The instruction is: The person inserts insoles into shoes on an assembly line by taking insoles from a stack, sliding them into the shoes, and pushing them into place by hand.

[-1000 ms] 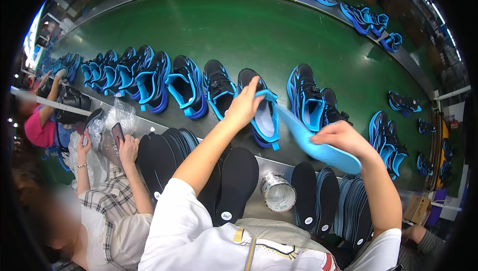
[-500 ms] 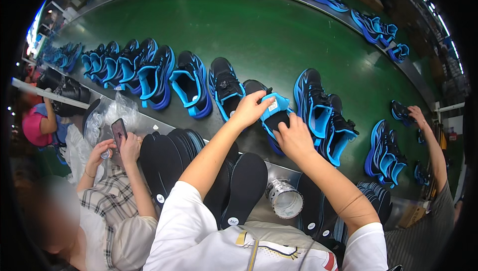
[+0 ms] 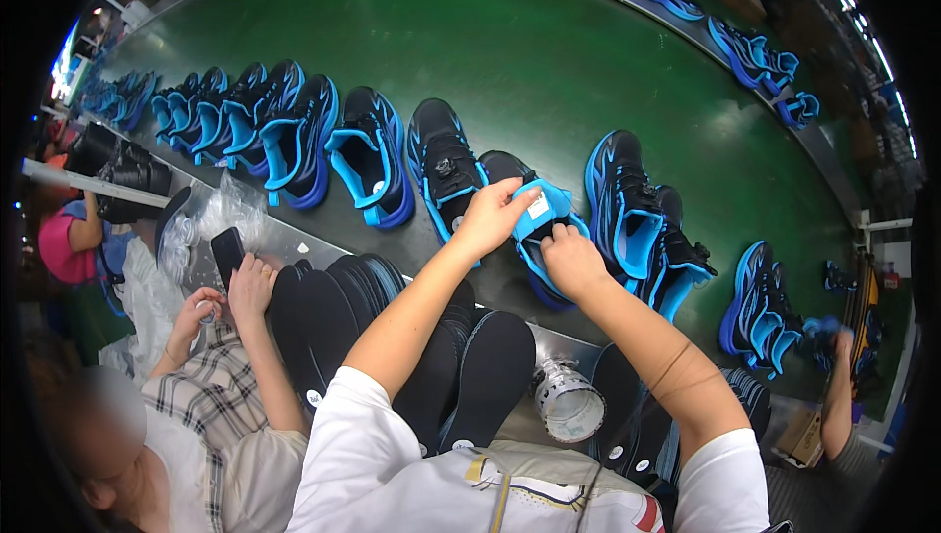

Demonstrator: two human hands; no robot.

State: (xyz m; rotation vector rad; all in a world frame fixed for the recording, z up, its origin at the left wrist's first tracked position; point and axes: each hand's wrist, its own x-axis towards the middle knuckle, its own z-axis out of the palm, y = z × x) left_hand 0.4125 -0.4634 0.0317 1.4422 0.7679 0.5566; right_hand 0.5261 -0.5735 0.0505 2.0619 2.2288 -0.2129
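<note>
Blue-black shoe [image 3: 534,239] on green belt [image 3: 412,53] | tongue pulled up | both hands grip it

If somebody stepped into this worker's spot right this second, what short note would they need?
Left hand: gripping the collar and tongue of the black-and-blue sports shoe on the green conveyor belt.
Right hand: fingers pushed into that shoe's opening, on its light blue lining.
Whether an insole is already seated inside cannot be seen.
Stacks of black foam insoles stand on the metal ledge in front, beside a clear tape roll.
More shoes of the same kind line the belt on both sides.
A person in a plaid shirt sits to the left with a phone.
</note>
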